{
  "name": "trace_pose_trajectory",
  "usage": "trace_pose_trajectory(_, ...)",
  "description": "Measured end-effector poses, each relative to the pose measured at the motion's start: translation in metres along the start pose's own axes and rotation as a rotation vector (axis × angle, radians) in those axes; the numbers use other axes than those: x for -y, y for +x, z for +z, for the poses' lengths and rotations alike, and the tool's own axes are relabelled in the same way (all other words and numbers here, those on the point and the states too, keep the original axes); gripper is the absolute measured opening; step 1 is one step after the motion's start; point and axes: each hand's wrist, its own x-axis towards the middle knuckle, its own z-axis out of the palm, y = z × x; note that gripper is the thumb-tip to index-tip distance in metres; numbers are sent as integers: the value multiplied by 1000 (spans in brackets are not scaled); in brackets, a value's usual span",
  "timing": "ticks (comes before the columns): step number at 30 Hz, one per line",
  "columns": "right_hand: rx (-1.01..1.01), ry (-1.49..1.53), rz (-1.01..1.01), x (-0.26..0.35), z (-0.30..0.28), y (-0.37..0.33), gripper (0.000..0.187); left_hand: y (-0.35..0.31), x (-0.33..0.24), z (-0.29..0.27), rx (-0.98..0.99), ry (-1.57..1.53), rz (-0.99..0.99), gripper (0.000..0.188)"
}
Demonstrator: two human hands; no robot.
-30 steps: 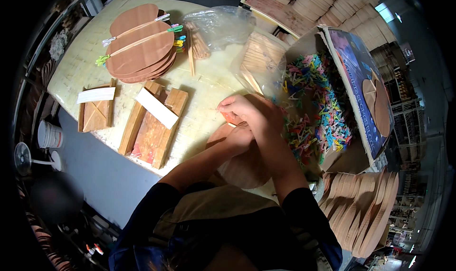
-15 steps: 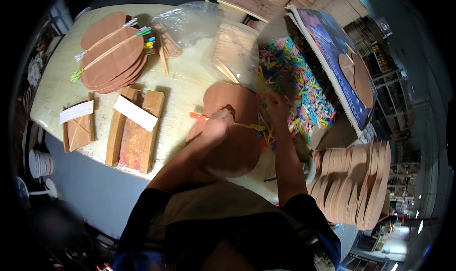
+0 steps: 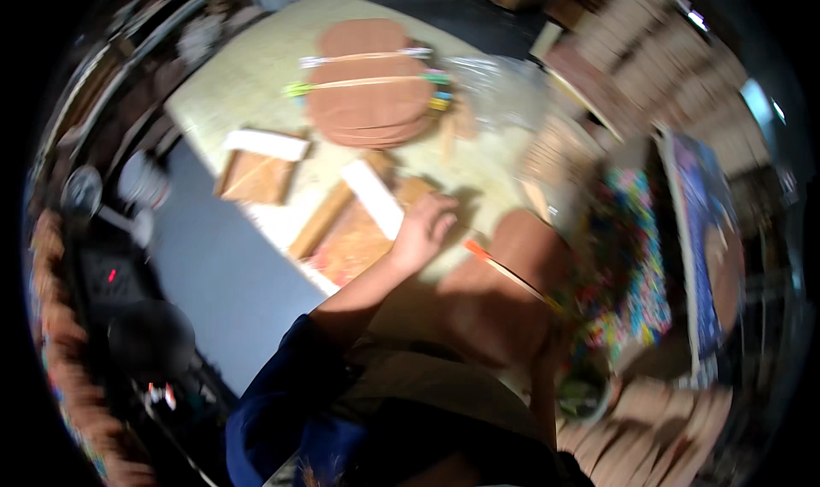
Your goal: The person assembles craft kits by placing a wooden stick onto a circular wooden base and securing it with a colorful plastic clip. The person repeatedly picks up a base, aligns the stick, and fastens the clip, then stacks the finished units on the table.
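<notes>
My left hand point(image 3: 424, 232) is raised over the wooden jig point(image 3: 350, 249) with the white strip, its fingers bent, apart and holding nothing visible. To its right lies a brown board point(image 3: 531, 241) with rounded lobes. A thin wooden stick point(image 3: 515, 277) crosses this board, with an orange clip point(image 3: 477, 249) at its left end and a yellow clip point(image 3: 553, 304) at its right. My right hand point(image 3: 551, 350) is low by the board's right edge, dark and blurred; its fingers cannot be made out.
A stack of brown boards point(image 3: 367, 111) with clipped sticks lies at the back. A smaller jig point(image 3: 260, 169) is at left. On the right are bagged sticks point(image 3: 559, 158), a carton point(image 3: 690, 256) of coloured clips point(image 3: 645, 265) and upright boards point(image 3: 649, 436).
My left hand has let go of the stick on the board and moved left over the jig. My right hand has come down from the clip box. The whole view has turned leftward.
</notes>
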Motion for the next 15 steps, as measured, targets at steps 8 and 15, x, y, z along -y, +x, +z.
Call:
trace_pose_trajectory(8, 469, -280, -117, 2, -19, 3, 36, -18, 243, -213, -1210, 27, -834, 24)
trace_pose_trajectory(15, 243, -332, -122, -4, -20, -3, 26, 15, 281, -243, -1163, -300, -1126, 20)
